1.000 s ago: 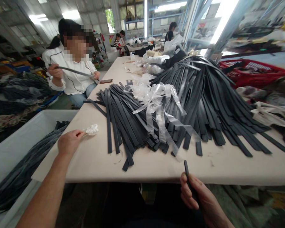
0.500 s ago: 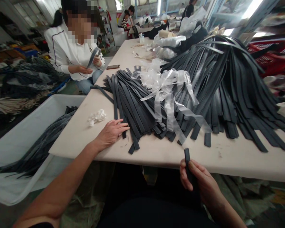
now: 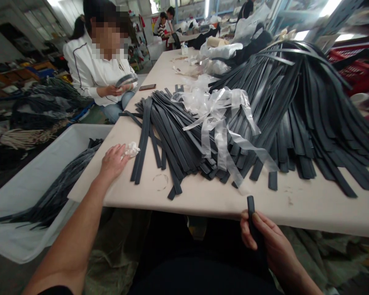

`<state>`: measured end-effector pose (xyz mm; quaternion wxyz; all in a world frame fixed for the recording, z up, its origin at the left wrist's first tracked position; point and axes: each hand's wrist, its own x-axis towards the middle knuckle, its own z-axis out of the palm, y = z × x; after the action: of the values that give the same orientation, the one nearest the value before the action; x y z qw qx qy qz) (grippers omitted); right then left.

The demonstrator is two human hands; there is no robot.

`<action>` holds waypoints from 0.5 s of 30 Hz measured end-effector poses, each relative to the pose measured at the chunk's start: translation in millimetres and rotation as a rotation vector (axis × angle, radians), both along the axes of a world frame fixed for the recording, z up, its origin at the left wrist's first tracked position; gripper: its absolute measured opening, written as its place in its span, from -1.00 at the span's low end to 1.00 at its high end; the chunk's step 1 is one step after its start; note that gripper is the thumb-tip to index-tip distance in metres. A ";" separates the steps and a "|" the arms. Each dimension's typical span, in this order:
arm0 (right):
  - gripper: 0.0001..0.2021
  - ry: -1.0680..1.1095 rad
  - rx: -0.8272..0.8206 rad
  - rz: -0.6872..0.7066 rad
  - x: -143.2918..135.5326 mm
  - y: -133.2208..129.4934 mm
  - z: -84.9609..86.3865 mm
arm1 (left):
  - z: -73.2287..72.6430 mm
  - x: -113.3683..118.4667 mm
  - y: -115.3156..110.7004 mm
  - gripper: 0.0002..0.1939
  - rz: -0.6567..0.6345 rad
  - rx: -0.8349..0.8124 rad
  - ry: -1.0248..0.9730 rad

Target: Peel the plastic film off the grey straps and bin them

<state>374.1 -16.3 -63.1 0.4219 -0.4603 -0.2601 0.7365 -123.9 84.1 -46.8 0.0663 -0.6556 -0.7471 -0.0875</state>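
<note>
My left hand (image 3: 113, 162) is at the left of the table, its fingers closed on a crumpled white wad (image 3: 133, 149), cloth or tissue, I cannot tell which. The fingers cover the wad's left side. Just right of it lie two dark strips (image 3: 142, 141) side by side, apart from the main heap of dark flat strips (image 3: 175, 143). Low at the table's front edge, my right hand (image 3: 266, 233) grips a dark strip (image 3: 251, 207) between thumb and fingers. Its top end sticks up above the hand; the lower part merges with my dark clothing.
Clear plastic strips (image 3: 221, 135) lie over the heap. A larger pile of dark strips (image 3: 295, 106) drapes at the right. A white bin (image 3: 80, 133) holding dark strips stands left of the table (image 3: 203, 205). A co-worker in a white jacket (image 3: 86, 67) sits beyond, holding a strip; a phone (image 3: 147, 87) lies nearby.
My left hand has moved left from the strips to the white wad. Two strips at the heap's left edge now lie nearer the front. My right hand still holds its strip.
</note>
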 end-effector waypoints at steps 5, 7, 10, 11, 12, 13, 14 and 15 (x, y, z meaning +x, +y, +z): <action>-0.60 0.004 0.022 -0.004 -3.6 0.0 1.0 | 3.9 -3.9 10.6 -0.62 0.071 -0.057 -0.008; -0.60 -0.018 0.031 -0.003 -1.4 -2.2 -1.6 | 13.7 12.4 -0.7 -0.59 0.087 -0.010 -0.013; -0.60 -0.039 0.026 -0.009 2.8 -5.4 -7.4 | 26.1 48.7 -29.5 -0.55 -0.020 0.029 -0.025; -0.61 -0.042 0.023 -0.012 3.7 -6.0 -9.2 | 27.7 60.9 -39.2 -0.55 -0.096 0.009 -0.020; -0.60 -0.044 0.022 -0.013 4.3 -6.3 -10.7 | 27.7 71.9 -47.5 -0.56 -0.178 -0.019 -0.008; -0.60 -0.047 0.024 -0.011 4.5 -6.2 -11.9 | 26.1 81.3 -54.0 -0.59 -0.251 -0.045 0.014; -0.59 -0.054 0.029 -0.006 4.3 -5.9 -12.6 | 23.0 89.0 -58.5 -0.62 -0.309 -0.061 0.040; -0.59 -0.063 0.037 0.003 3.9 -5.5 -13.1 | 19.0 95.2 -60.9 -0.64 -0.346 -0.066 0.067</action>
<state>378.1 -21.8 -76.2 0.4210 -0.4750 -0.2875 0.7173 -28.7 23.2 -27.8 0.0538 -0.7788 -0.6229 -0.0511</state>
